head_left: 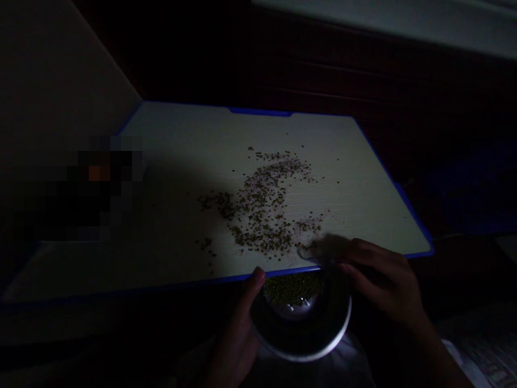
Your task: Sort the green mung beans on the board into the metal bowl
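Note:
Small dark green beans (262, 199), which look like mung beans, lie scattered with fine pale debris over a white board (343, 161) with a blue rim. Under the board's near edge, my left hand (244, 318) grips the left side of a metal bowl (309, 353), its thumb up at the rim. More green beans (293, 285) are heaped inside that bowl. At the near edge, right of the beans, my right hand (383, 275) is closed in a pinch. A thin, pale curved edge shows by its fingertips; what it belongs to is too dark to make out.
A blurred-out patch (81, 188) covers the board's left end. Dark wooden furniture (323, 75) stands behind the board, and a wall (60, 64) rises at the left. Something blue (480, 188) sits in shadow at the right. Patterned fabric (484, 345) shows lower right.

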A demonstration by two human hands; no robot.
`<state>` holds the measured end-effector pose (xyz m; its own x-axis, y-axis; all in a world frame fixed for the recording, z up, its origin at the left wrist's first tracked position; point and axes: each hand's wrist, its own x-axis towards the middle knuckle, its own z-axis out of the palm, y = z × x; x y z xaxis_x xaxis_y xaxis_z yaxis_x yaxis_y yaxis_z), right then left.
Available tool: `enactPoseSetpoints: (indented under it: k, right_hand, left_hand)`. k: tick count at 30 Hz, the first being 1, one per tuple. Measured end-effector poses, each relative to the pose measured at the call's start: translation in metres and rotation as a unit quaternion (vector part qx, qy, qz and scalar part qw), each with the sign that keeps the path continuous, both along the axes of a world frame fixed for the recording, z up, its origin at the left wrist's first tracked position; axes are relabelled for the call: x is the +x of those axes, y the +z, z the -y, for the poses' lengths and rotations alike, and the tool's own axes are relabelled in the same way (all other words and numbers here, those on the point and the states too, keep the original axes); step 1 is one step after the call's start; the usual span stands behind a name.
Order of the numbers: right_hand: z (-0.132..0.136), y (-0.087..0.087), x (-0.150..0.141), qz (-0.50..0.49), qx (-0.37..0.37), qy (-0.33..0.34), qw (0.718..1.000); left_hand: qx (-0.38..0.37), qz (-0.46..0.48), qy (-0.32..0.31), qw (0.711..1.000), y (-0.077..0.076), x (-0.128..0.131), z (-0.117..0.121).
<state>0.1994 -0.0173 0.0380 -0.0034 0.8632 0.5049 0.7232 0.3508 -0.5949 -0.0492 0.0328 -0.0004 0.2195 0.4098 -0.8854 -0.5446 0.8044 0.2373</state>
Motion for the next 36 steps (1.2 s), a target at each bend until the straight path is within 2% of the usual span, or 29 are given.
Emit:
enactPoseSetpoints:
  k: [8,16,18,20,25,30,36]
  right_hand:
    - [-0.006,-0.002,-0.005,0.015,-0.006,-0.001,1.000]
    - [0.000,-0.001,0.009,-0.006,-0.022,-0.129,0.991]
    - [-0.001,0.000,0.009,-0.012,-0.028,-0.142,0.989]
    - [-0.005,0.001,0.007,-0.011,-0.036,-0.135,0.990]
    - [-0.009,0.004,0.003,0.000,-0.053,-0.106,0.993]
    - [-0.006,0.005,0.006,-0.022,-0.067,-0.053,0.996]
    - [-0.004,0.004,0.009,-0.047,-0.080,-0.082,0.992]
  left_hand:
    - [0.020,0.033,-0.004,0.999,-0.005,-0.002,0.001]
    - [0.036,0.022,-0.004,0.999,-0.005,0.001,0.000]
    - [0.016,0.007,-0.001,1.000,-0.005,0.002,0.001]
    - [0.003,-0.001,0.002,1.000,-0.005,0.001,0.001]
    - [0.043,0.035,-0.012,0.998,-0.004,0.000,0.002]
    - [0.024,0.040,-0.016,0.999,-0.004,0.001,0.001]
    - [0.008,0.020,-0.004,1.000,-0.006,0.000,0.001]
